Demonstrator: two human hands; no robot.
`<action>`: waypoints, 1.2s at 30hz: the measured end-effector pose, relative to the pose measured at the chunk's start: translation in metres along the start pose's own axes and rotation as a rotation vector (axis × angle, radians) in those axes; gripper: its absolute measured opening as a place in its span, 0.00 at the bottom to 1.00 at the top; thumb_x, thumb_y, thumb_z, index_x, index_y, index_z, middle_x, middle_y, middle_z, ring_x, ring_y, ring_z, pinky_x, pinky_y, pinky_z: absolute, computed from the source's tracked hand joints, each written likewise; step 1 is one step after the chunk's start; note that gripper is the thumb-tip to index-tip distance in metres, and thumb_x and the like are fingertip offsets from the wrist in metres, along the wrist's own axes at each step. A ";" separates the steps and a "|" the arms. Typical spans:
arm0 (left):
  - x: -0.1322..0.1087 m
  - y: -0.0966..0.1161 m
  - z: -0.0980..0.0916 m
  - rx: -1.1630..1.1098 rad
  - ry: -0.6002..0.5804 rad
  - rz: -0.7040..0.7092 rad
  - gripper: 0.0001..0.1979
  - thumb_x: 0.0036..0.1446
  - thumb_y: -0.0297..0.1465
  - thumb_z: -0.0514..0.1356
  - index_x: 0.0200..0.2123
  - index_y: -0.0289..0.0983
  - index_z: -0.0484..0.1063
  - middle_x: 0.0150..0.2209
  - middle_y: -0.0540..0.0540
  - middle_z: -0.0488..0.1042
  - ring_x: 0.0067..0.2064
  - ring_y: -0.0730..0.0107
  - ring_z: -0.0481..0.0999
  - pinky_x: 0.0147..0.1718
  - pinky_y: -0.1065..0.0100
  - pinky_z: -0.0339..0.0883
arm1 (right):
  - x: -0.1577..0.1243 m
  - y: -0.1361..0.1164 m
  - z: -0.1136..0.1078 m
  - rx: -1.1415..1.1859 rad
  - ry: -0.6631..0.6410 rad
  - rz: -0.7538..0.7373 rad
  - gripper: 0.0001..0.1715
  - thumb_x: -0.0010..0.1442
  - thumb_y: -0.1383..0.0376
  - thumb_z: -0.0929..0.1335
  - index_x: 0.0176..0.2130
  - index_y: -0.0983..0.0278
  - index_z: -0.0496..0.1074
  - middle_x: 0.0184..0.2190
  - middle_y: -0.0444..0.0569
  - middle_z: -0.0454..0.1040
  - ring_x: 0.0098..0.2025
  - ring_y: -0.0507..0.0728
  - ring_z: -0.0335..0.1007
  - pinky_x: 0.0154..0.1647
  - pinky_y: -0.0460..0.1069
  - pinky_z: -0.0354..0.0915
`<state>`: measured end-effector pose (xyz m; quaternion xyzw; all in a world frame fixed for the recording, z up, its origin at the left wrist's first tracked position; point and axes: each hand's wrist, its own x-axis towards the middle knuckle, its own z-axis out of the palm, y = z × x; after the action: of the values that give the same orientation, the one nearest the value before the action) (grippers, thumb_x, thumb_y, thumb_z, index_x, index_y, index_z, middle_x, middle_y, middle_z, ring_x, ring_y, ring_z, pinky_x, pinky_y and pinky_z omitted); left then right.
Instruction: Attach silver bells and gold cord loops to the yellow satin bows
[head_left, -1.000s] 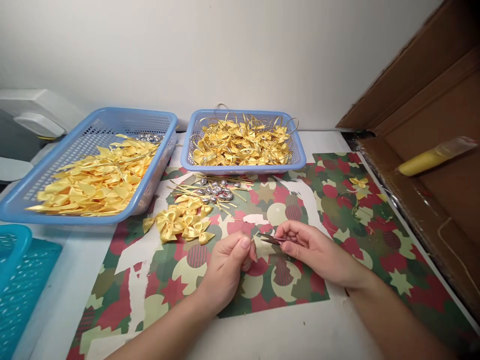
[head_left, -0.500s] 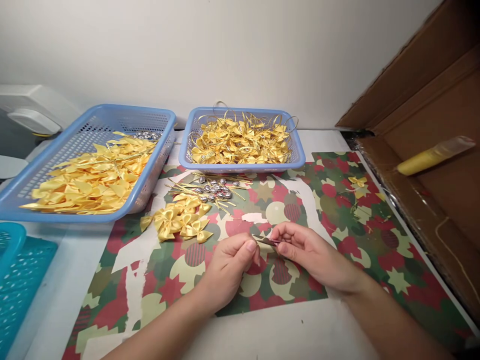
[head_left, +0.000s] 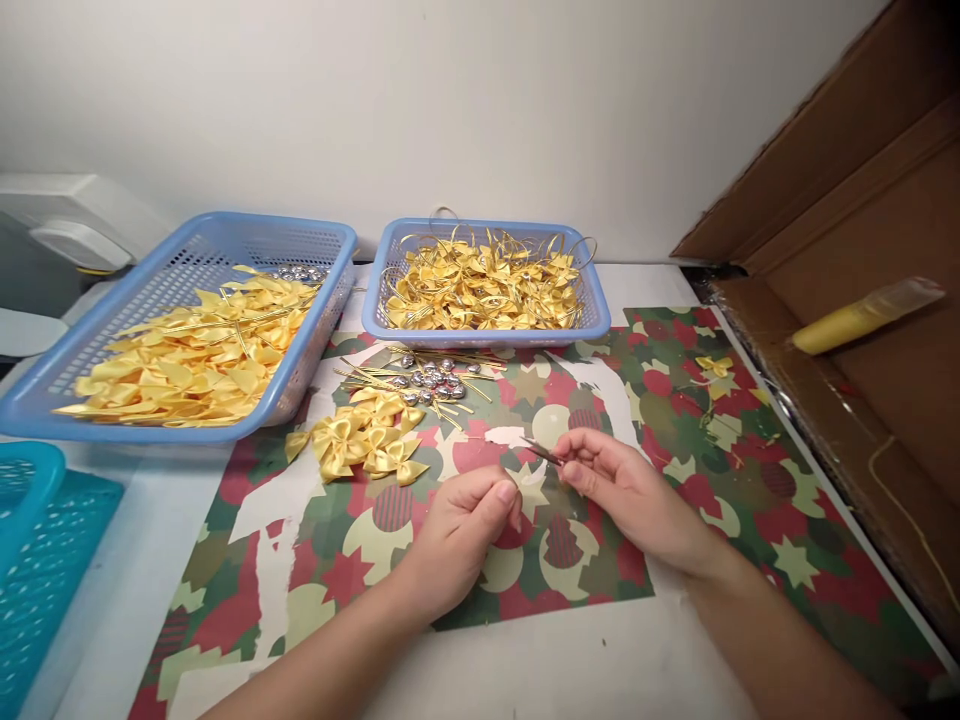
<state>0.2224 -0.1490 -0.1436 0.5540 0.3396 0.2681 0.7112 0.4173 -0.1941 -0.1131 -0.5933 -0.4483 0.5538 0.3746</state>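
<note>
Over the middle of the patterned sheet, my left hand [head_left: 471, 535] is closed, thumb pressed against the curled forefinger. Whatever it pinches is hidden. To its right, my right hand [head_left: 619, 490] grips a slim, pointed dark metal tool [head_left: 541, 453] between thumb and fingers, the tip aimed up and left. The tool's exact kind is unclear. Just beyond my left hand lies a small pile of yellow ribbon bows [head_left: 360, 440]. Behind it are several silver balls [head_left: 433, 380] with gold wire stems.
At back left stands a blue basket [head_left: 225, 432] of yellow bows; a second blue basket [head_left: 487, 338] holds bows with gold loops. A teal basket [head_left: 82, 540] sits at left. Cardboard [head_left: 847, 210] with a yellow tube [head_left: 862, 318] borders the right. Scraps [head_left: 716, 366] lie on the sheet [head_left: 780, 510].
My right hand has drawn the metal tool away from my left hand, its tip now raised and apart from it. My left hand stays closed in nearly the same place.
</note>
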 end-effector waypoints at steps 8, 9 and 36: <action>-0.006 0.009 0.001 0.161 -0.058 0.191 0.23 0.66 0.44 0.49 0.21 0.37 0.60 0.20 0.52 0.59 0.23 0.74 0.57 0.24 0.70 0.52 | 0.020 0.025 -0.013 -0.813 0.524 -0.348 0.05 0.60 0.62 0.67 0.36 0.61 0.69 0.39 0.53 0.73 0.44 0.65 0.64 0.46 0.61 0.61; -0.008 0.013 0.002 0.216 -0.088 0.260 0.22 0.66 0.41 0.48 0.21 0.38 0.59 0.19 0.52 0.58 0.23 0.74 0.56 0.24 0.70 0.52 | 0.019 0.024 -0.012 -0.808 0.533 -0.372 0.05 0.60 0.62 0.68 0.36 0.61 0.70 0.41 0.53 0.72 0.45 0.65 0.64 0.46 0.61 0.61; -0.021 0.008 0.032 1.124 -0.217 1.181 0.14 0.60 0.30 0.59 0.21 0.37 0.66 0.22 0.52 0.65 0.26 0.70 0.58 0.34 0.64 0.60 | -0.012 0.008 0.042 0.990 -0.195 0.339 0.08 0.56 0.63 0.74 0.30 0.66 0.75 0.30 0.46 0.74 0.34 0.49 0.69 0.40 0.43 0.66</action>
<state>0.2337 -0.1826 -0.1270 0.9378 0.0050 0.3329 0.0981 0.3763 -0.2102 -0.1215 -0.3553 -0.0640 0.8044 0.4717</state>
